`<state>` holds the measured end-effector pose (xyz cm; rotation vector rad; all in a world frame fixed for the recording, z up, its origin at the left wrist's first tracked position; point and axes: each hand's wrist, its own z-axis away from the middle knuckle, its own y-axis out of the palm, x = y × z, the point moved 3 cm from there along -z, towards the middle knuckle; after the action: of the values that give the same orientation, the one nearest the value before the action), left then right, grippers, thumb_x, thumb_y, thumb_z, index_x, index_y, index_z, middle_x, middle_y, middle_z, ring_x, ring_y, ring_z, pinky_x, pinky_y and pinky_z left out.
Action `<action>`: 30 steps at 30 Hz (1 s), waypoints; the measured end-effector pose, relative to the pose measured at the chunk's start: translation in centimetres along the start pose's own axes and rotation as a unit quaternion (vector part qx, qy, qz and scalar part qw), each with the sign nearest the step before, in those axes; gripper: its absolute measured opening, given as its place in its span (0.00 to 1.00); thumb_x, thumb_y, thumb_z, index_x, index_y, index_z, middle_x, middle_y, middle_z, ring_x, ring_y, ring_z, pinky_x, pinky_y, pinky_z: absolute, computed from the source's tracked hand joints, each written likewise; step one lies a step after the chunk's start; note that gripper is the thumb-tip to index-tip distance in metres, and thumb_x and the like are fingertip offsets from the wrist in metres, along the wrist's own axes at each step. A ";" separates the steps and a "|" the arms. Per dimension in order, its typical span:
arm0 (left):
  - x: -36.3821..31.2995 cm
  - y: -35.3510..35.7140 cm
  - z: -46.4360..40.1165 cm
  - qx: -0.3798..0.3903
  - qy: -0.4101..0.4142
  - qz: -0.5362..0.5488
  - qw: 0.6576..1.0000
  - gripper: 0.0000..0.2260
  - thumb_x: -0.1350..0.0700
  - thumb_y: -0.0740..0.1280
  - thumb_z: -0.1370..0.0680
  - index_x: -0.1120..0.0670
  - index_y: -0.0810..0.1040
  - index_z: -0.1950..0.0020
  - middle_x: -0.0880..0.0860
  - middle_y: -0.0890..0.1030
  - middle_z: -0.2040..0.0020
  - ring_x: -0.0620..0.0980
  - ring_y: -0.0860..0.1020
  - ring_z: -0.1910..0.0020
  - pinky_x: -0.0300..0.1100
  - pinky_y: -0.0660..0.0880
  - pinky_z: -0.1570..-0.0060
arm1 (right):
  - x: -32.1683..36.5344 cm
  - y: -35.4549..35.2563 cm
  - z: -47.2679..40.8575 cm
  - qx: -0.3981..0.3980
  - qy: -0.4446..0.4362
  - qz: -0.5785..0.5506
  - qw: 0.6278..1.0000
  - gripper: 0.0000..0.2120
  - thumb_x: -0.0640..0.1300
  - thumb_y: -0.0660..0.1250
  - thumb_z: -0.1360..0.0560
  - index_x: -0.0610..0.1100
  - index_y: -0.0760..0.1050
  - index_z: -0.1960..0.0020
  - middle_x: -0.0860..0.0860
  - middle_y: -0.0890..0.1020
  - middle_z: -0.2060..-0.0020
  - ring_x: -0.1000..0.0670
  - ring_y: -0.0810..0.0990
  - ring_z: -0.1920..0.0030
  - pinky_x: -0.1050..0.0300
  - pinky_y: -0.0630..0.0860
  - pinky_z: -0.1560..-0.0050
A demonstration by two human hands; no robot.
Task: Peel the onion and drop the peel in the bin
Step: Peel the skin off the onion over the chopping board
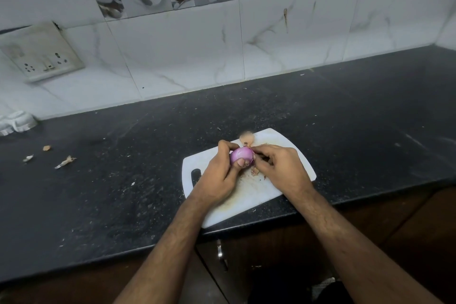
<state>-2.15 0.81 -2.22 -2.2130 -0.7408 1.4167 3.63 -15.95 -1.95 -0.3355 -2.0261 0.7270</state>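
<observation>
Onion: small purple onion (241, 155) held just above the white cutting board (291, 145), which lies at the near edge of the table (123, 180), right of its middle.
Left grip: my left hand (218, 175) cups the onion, thumb pressed on its near face, fingers curled over the far side; pinching the onion firmly.
Right grip: my right hand (281, 168) has fingertips pressed together at the onion's right end, seemingly on a tag of skin; what they pinch I cannot tell for sure.
Handling, onion: light, firm, roundish. The bared purple surface looks glossy, so I judge it slippery; best held across its widest part, as the left hand does.
Handling, peel: papery, brittle, near weightless, likely to tear in bits. Best taken at a loose edge by the root or tip end.
Loose peel: a tan piece (246, 138) near the board's far edge, blurred; scraps (255, 171) on the board under the right hand; three more bits (65, 162) well apart toward the table's left end.
Hidden: the onion's far and right sides are covered by fingers, so I cannot say how much skin remains.
Bin: not in view.
Below table edge: dark cupboard fronts, detail murky.
</observation>
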 end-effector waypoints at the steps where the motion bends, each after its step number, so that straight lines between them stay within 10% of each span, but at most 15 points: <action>1: 0.0 0.0 0.0 0.007 0.004 -0.001 1.000 0.07 0.53 0.62 0.14 0.52 0.66 0.40 0.46 0.78 0.45 0.40 0.78 0.47 0.32 0.74 0.50 | 0.0 -0.1 0.0 -0.008 0.008 0.008 1.000 0.12 0.45 0.72 0.23 0.49 0.85 0.40 0.55 0.88 0.55 0.59 0.83 0.61 0.57 0.82 0.52; 15: 0.8 0.1 -0.2 0.017 -0.068 0.074 0.995 0.09 0.50 0.58 0.15 0.46 0.71 0.36 0.42 0.80 0.44 0.42 0.79 0.45 0.38 0.74 0.42 | 0.3 0.3 -0.1 -0.021 0.050 0.110 0.992 0.09 0.44 0.64 0.19 0.44 0.82 0.44 0.48 0.82 0.52 0.48 0.78 0.50 0.47 0.78 0.49; 21: 1.6 -0.7 -0.5 -0.028 -0.208 0.354 0.912 0.11 0.58 0.53 0.12 0.56 0.74 0.38 0.57 0.80 0.45 0.55 0.85 0.51 0.47 0.85 0.50 | -0.1 0.1 -0.2 -0.020 0.054 0.150 0.987 0.11 0.40 0.63 0.19 0.43 0.82 0.41 0.47 0.82 0.51 0.45 0.79 0.47 0.52 0.75 0.49; 30: 1.5 -0.3 -0.5 -0.035 -0.211 0.393 0.894 0.07 0.58 0.54 0.12 0.60 0.69 0.38 0.61 0.81 0.40 0.54 0.87 0.46 0.47 0.83 0.41 | 1.4 0.2 0.5 0.009 -0.076 0.110 0.991 0.19 0.54 0.59 0.16 0.45 0.75 0.30 0.51 0.78 0.46 0.50 0.75 0.47 0.54 0.75 0.50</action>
<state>-1.29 1.96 -2.90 -2.3987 0.0470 2.3287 2.51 -15.31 -1.28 -0.5128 -2.1454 0.9311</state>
